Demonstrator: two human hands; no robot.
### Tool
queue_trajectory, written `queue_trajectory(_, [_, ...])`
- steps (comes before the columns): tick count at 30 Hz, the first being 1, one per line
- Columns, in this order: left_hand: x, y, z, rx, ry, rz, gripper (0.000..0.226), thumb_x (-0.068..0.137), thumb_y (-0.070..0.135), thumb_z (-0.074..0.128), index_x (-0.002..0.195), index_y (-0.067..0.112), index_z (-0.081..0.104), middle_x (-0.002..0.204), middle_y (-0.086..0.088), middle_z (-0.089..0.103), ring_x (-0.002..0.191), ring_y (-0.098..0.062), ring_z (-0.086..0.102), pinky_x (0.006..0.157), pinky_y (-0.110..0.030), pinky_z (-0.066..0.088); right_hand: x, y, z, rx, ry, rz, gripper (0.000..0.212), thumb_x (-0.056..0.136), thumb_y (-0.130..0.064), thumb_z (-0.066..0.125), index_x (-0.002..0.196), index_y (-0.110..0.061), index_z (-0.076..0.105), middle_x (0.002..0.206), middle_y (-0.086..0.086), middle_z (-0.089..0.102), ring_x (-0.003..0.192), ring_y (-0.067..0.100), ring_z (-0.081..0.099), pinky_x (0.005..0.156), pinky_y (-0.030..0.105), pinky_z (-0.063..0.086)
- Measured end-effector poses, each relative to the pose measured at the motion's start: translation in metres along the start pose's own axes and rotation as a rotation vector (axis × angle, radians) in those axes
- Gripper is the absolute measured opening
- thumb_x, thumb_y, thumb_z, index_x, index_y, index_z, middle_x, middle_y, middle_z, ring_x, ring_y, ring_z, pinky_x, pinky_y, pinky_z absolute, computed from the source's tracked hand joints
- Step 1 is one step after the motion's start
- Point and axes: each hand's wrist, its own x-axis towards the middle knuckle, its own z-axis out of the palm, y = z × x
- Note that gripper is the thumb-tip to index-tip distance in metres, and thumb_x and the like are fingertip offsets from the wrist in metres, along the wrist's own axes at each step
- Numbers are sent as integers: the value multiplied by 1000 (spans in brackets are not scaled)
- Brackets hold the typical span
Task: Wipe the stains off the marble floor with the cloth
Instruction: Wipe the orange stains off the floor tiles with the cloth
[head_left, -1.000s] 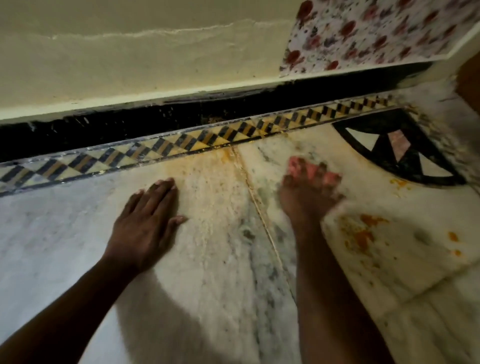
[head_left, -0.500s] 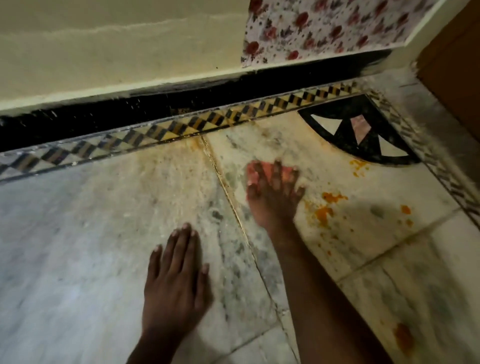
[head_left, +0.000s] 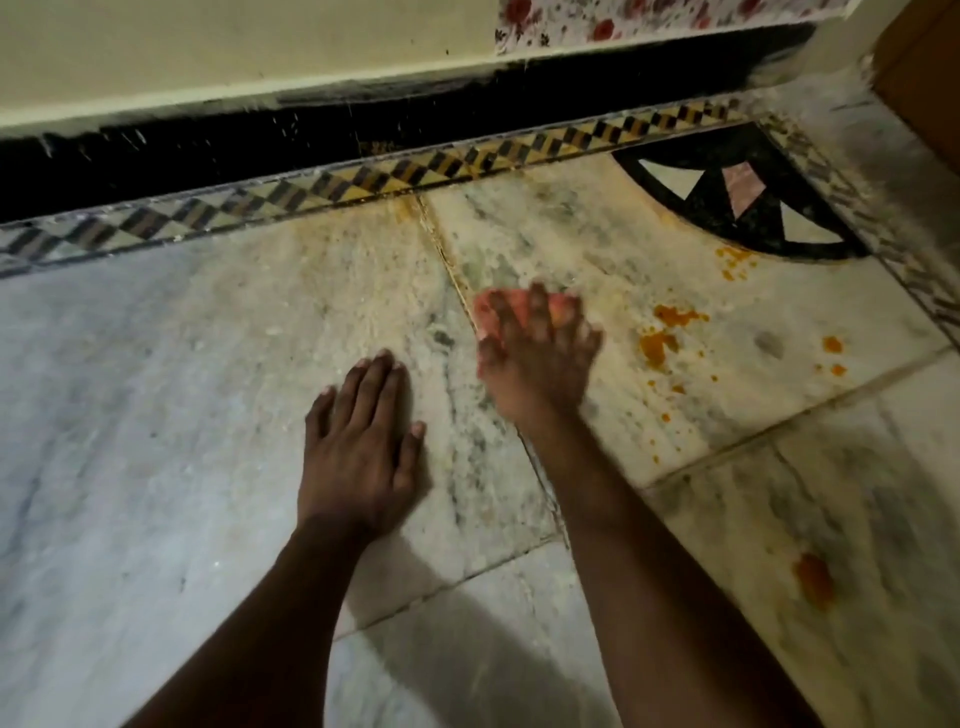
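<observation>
Marble floor (head_left: 130, 415) was seen from above, grey and white on the left side. A strip of dark and yellow checks (head_left: 363, 182) was laid along the far edge, and a black band (head_left: 208, 145) and a cream wall (head_left: 208, 52) were seen behind it.

Near the middle, the left hand (head_left: 358, 452) was laid flat on the marble. Its fingers were kept straight and close together, with the thumb out to the side, and nothing was held in it.

Just to the right, across a thin joint in the floor, the right hand (head_left: 535, 358) was pressed down on a pink cloth (head_left: 491, 312). This hand was blurred. Its fingers were spread apart over the cloth, but it could not be told if the cloth was pinched or only pushed. Most of the cloth was hidden under the fingers, and only its far edge was seen.

Further right, orange stains (head_left: 660, 340) were dotted on the pale marble, near the cloth but not touched by it. A bigger orange spot (head_left: 813, 579) was seen lower down, well apart. A black curved pattern with white and pink shapes (head_left: 737, 197) was set in the far right corner.
</observation>
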Motion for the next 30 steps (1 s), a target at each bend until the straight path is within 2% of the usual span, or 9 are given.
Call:
queue_trajectory(4, [1,-1,1,-4,13,4,70,106,53,19,168,21,15,177,0,9,164,-17,6,130,-46,10,-86,22,10,-40,51,-232,56,105,-63,21,161,-58,19,178,-10,6,165,29,-2,126,68,2])
queue_trajectory(8, [-2,1,1,-31,10,17,70,106,54,19,168,22,16,177,1,10,164,-18,8,130,-46,11,-94,81,-1,1,60,138,58,103,-66,17,160,-57,20,178,-7,9,164,33,-2,125,72,2])
queue_trajectory(11, [-5,1,2,-45,37,19,69,105,52,22,167,20,20,177,0,14,163,-19,12,129,-46,12,-51,69,-5,13,66,295,63,101,-65,21,162,-51,20,179,-2,4,163,41,-7,122,76,-1])
queue_trajectory(15, [-1,0,3,-36,72,25,71,104,53,22,165,18,26,175,-2,20,162,-21,16,128,-46,14,-41,38,0,41,56,121,62,104,-64,26,163,-52,12,179,-5,-1,162,40,-12,123,73,-4])
queue_trajectory(19, [-6,-1,1,-27,69,31,73,103,55,21,165,18,27,175,-3,20,162,-21,17,128,-47,14,-142,53,9,-57,45,-179,64,101,-69,27,162,-56,14,179,-7,4,164,33,-4,124,72,-1])
queue_trajectory(22, [-6,-3,-1,-27,49,34,73,103,55,22,165,18,26,176,-3,18,162,-22,16,128,-47,13,-167,90,6,-81,13,-46,62,99,-74,20,159,-61,13,178,-10,3,165,32,-1,122,74,2])
queue_trajectory(26, [-4,-1,-2,-3,59,46,73,103,56,20,166,18,25,176,-3,17,162,-22,14,129,-48,14,-97,82,0,50,57,308,67,100,-70,25,163,-53,7,179,-5,-1,163,38,-11,123,75,1])
queue_trajectory(28, [-5,1,-1,-1,47,46,74,103,56,19,166,18,24,176,-3,16,163,-21,13,129,-49,13,-74,61,-4,68,12,297,67,101,-68,26,163,-53,6,179,-6,-6,161,40,-17,123,73,-5])
queue_trajectory(30, [-7,3,-3,-5,46,46,75,102,57,18,166,18,23,176,-3,16,163,-21,13,129,-48,11,-91,46,-1,13,-12,107,65,102,-67,26,163,-54,6,179,-6,-6,162,38,-15,124,71,-6])
